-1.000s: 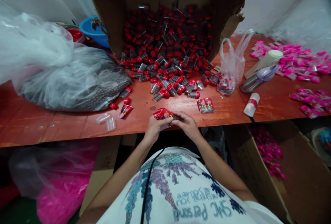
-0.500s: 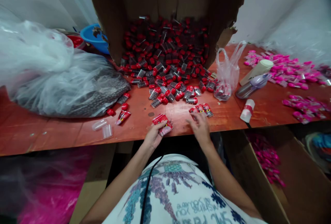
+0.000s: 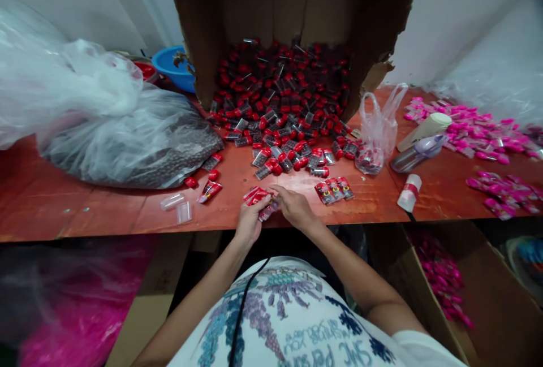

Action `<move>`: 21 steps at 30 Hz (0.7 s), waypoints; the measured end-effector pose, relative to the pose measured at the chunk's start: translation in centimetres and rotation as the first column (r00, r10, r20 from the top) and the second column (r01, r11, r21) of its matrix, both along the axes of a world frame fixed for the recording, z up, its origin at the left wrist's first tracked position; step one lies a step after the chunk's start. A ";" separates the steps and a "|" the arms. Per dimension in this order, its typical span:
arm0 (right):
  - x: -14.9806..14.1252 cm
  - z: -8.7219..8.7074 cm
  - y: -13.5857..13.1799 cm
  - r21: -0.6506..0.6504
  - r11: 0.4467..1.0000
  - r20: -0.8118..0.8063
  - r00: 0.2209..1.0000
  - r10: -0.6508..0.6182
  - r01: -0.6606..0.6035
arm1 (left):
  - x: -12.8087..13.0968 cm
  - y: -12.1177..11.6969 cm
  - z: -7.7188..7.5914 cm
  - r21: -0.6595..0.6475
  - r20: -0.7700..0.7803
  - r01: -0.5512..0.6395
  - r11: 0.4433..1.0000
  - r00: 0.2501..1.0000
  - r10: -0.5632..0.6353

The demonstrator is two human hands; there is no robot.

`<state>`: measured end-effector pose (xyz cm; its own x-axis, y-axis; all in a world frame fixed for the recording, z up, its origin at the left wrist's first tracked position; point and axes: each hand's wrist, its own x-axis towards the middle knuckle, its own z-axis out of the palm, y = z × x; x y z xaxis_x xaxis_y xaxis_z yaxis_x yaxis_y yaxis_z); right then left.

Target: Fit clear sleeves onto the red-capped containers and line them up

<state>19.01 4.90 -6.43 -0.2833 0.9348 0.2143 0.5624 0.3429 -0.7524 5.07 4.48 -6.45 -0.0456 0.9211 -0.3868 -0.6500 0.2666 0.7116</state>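
My left hand (image 3: 249, 221) grips a small stack of red printed labels (image 3: 255, 197) at the near edge of the red wooden table (image 3: 106, 211). My right hand (image 3: 292, 207) is right beside it, fingertips pinching at the same stack. Three labelled red packets (image 3: 334, 190) lie in a row just right of my hands. A heap of red-capped clear tubes (image 3: 284, 112) spills from a tipped cardboard box (image 3: 203, 44) behind them.
A big clear plastic bag of dark beads (image 3: 127, 146) fills the left. Two clear caps (image 3: 178, 207) lie near the front edge. A small bag (image 3: 375, 141), a bottle (image 3: 418, 151) and pink tubes (image 3: 479, 129) lie right. A box of pink tubes (image 3: 441, 276) stands below.
My right hand reached right to where the labelled packets lie, then came back to the label stack in my left hand. Three packets now lie in the row.
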 end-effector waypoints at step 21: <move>0.7 0.1 -0.2 -0.166 0.961 -0.413 0.869 -0.271 0.221 | -2.3 1.7 0.7 -0.288 0.224 -0.126 0.949 0.955 0.195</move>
<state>19.69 4.67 -6.33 0.0551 0.9866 0.1534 0.2320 0.1368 -0.9630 2.79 6.16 -5.73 -0.0559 0.7702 -0.6354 -0.8453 0.3022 0.4406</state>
